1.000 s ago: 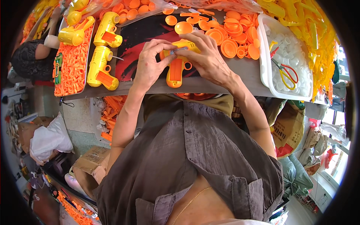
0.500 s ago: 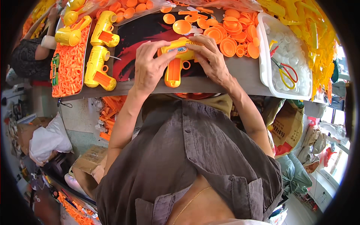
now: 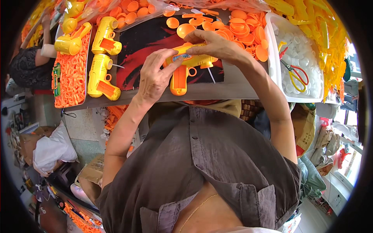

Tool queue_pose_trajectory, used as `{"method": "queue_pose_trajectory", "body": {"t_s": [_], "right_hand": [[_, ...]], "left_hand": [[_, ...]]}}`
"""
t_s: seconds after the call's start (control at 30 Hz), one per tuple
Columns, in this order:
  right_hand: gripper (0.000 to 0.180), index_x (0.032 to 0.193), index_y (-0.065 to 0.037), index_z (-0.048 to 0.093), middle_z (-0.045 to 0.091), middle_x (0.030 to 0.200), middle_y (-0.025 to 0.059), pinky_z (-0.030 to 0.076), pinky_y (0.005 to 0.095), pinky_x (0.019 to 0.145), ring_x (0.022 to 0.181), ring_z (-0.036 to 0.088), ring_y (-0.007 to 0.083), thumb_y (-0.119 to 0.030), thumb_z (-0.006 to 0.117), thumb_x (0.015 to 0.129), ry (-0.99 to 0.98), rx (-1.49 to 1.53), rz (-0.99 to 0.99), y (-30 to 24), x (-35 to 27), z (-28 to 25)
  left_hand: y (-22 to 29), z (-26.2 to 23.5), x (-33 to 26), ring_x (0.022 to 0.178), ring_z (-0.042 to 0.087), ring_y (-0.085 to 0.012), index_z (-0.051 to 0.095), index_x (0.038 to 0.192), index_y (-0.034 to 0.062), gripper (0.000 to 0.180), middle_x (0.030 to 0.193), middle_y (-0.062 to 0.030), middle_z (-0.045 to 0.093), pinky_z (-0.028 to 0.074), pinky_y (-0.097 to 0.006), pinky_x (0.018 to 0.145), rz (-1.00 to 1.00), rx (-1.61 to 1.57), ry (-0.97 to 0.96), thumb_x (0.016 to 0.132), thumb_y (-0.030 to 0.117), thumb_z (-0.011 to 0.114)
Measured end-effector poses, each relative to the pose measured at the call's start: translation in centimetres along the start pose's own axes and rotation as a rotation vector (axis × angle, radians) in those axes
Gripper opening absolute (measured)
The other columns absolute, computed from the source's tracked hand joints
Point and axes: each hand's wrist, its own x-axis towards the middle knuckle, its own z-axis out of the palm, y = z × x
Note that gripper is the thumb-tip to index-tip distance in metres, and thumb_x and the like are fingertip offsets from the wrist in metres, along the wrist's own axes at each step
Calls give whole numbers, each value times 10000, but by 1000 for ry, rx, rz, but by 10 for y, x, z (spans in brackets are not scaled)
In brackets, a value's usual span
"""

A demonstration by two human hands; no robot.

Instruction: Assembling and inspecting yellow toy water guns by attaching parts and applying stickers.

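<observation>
A yellow toy gun (image 3: 179,82) with an orange grip lies over the dark red-and-black mat (image 3: 140,46), its muzzle to the right. A thin white stick (image 3: 211,75) sticks out below the muzzle. My left hand (image 3: 153,75) is closed on the gun's rear end, its thumb by a blue patterned label (image 3: 182,58). From above, my right hand (image 3: 215,44) grips the gun's top with bent fingers; their tips are partly hidden. Left of the mat lie two similar toy guns, an upper one (image 3: 105,35) and a lower one (image 3: 100,73).
A tray of small orange parts (image 3: 70,83) stands at the left, with yellow pieces on it. Orange bowl-shaped parts (image 3: 243,33) are heaped at the back. At the right, a white bin (image 3: 274,83) holds translucent caps and red-and-yellow-handled cutters (image 3: 296,75). Another person (image 3: 29,64) sits far left.
My right hand has moved from the gun's right end up over its top, with the forearm swung outward. The muzzle and white stick now show. My left hand keeps its hold.
</observation>
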Motion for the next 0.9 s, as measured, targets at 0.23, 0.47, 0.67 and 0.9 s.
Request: {"method": "queue_pose_trajectory", "body": {"t_s": [0.23, 0.47, 0.67, 0.9], "right_hand": [[500, 1283, 2, 545, 585, 1186, 153, 399, 347, 1008, 1177, 512, 247, -318, 659, 917, -120, -263, 53, -8, -1, 1], [503, 1298, -35, 555, 586, 1187, 166, 434, 372, 965, 1158, 522, 276, -297, 687, 889, -87, -261, -30, -1, -6, 5], [715, 1398, -76, 481, 532, 1258, 135, 384, 392, 1044, 1212, 487, 279, -290, 795, 793, 116, -274, -318, 1, -35, 17], [368, 1179, -53, 674, 631, 1158, 96, 451, 351, 980, 1094, 588, 201, -321, 659, 928, 68, -3, -286, -15, 3, -4]], "left_hand": [[4, -3, 2, 971, 631, -255, 726, 1066, 88, 376, 1083, -69, 607, 576, -324, 759, -12, 4, -7, 704, -13, 708], [4, -6, -2, 999, 629, -240, 721, 1074, 86, 338, 1129, -82, 596, 564, -321, 815, -13, 53, -52, 753, -20, 708], [1, -16, -17, 1242, 510, -223, 510, 1351, 36, 440, 1307, -110, 540, 391, -340, 1080, -499, -621, 202, 921, 11, 595], [14, -22, -7, 1127, 571, -158, 444, 1383, 39, 671, 1261, -79, 557, 478, -339, 952, -643, -1119, 71, 822, 170, 788]]}}
